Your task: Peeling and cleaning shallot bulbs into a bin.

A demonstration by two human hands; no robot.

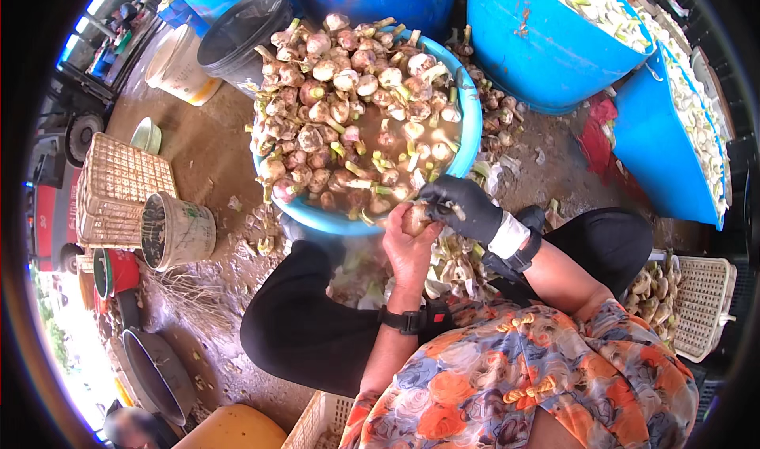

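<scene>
My bare left hand (405,253) holds a garlic bulb (415,220) over the near rim of a round blue tub (471,108). My right hand (466,208), in a black glove, has its fingers closed at the upper right of that bulb. Whether a small tool sits within the glove cannot be seen. Muddy garlic bulbs (347,81) with cut stems are heaped in the tub, some floating in brown water (371,131). Below my hands, garlic skins and trimmings (457,265) lie between my legs.
Large blue bins (552,45) of pale peeled garlic stand at the upper right. Left are a black bucket (243,33), white bucket (184,63), dirty pail (178,229) and upturned plastic crate (124,188). A crate (703,306) stands right. A person (130,428) appears lower left.
</scene>
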